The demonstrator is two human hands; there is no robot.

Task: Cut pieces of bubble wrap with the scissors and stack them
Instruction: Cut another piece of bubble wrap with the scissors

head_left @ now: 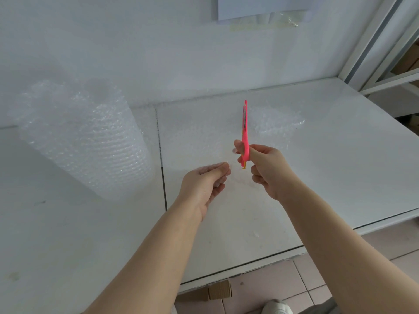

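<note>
My right hand (268, 169) grips pink scissors (244, 130) by the handles, blades pointing away toward the wall and edge-on to me. My left hand (205, 184) pinches the near edge of a clear bubble wrap sheet (197, 137) that runs from the big upright roll (84, 141) on the left across the white table (340, 166). The scissors stand just right of my left fingertips, at the sheet's edge. A crumpled pile of cut bubble wrap pieces (278, 123) lies behind the scissors, to the right.
A white wall rises right behind the table, with papers (263, 7) taped to it. A metal shelf frame (383, 41) stands at the far right. Below the front edge are tiled floor, a cardboard box (217, 291) and a shoe (276, 307).
</note>
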